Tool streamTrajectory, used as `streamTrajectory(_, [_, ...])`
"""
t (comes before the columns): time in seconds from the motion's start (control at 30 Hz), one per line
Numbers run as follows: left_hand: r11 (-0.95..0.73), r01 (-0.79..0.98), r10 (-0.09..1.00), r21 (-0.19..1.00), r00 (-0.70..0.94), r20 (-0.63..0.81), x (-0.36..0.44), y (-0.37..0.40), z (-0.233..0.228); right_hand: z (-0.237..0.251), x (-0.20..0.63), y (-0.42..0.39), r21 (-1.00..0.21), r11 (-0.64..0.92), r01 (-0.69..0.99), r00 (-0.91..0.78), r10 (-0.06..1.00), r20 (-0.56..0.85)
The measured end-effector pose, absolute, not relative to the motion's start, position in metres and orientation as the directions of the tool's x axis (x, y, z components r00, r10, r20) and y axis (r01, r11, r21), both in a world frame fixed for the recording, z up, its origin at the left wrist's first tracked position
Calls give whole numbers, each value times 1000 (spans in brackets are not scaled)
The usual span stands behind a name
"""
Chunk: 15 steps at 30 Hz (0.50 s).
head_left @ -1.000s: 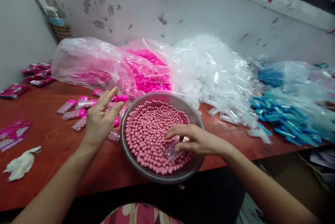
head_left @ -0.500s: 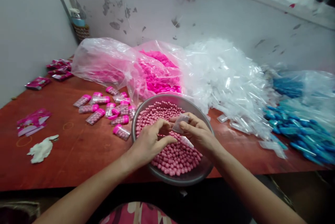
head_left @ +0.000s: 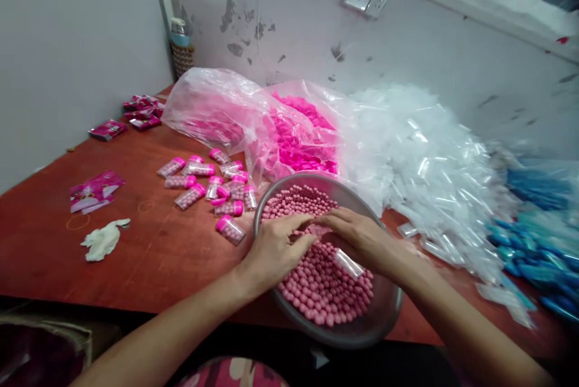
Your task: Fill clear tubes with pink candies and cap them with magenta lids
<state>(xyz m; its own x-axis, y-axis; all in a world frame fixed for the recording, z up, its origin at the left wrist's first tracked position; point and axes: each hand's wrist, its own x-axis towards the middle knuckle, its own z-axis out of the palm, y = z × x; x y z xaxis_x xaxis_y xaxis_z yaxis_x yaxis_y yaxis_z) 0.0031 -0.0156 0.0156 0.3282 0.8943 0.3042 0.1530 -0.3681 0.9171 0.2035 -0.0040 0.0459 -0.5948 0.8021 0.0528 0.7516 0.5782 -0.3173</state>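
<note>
Head view: both hands' grip holds a clear tube (head_left: 348,263) (half-hidden) over pink beads (head_left: 323,290).

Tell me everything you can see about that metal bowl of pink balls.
The metal bowl is round, shallow and grey, with a dull sheen like steel. It sits upright at the near edge of the reddish-brown table, its rim slightly over the edge. Small pink balls fill it. Both hands rest in it: the left hand on the balls, the right hand holding a clear plastic tube. A clear bag of pink caps lies behind it.
</note>
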Motion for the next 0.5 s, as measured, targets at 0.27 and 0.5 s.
streamTrajectory(0.27, [-365,139,924,920,178,340,1,-11,5,-10,182,12,-474,530,703,-648,753,-119])
streamTrajectory(0.5, [-324,111,940,940,152,306,3,-12,2,9,179,-4,-972,-33,233,-432,892,-134])
